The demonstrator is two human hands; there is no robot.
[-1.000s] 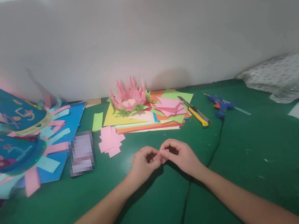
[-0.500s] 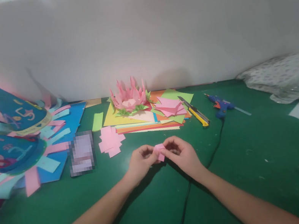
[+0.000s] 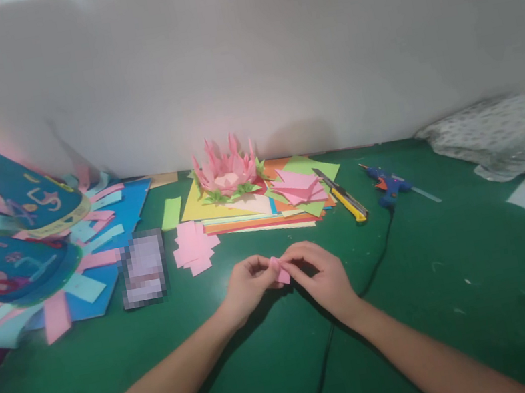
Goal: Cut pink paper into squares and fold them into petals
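A small folded piece of pink paper [image 3: 282, 275] is pinched between both hands above the green table [image 3: 253, 374]. My left hand [image 3: 252, 286] grips its left side with thumb and fingers. On its right side, my right hand [image 3: 319, 274] pinches the upper edge. Several pink paper pieces [image 3: 194, 249] lie overlapping beyond my left hand. Farther back, a pink paper lotus with green leaves [image 3: 227, 179] stands on a stack of coloured paper [image 3: 257, 224]. More pink sheets [image 3: 297, 187] rest on the stack's right part.
A yellow utility knife [image 3: 349, 201] and a blue glue gun [image 3: 390, 186] lie at the right, the gun's black cord running past my right forearm. Blue cone hats [image 3: 21, 185] and a blurred-out rectangular object [image 3: 144, 268] are at the left. Plastic bags [image 3: 510, 132] lie far right.
The pink paper now shows a narrower, more folded shape. My right hand's fingertips have shifted slightly at its upper edge; my left hand is nearly still.
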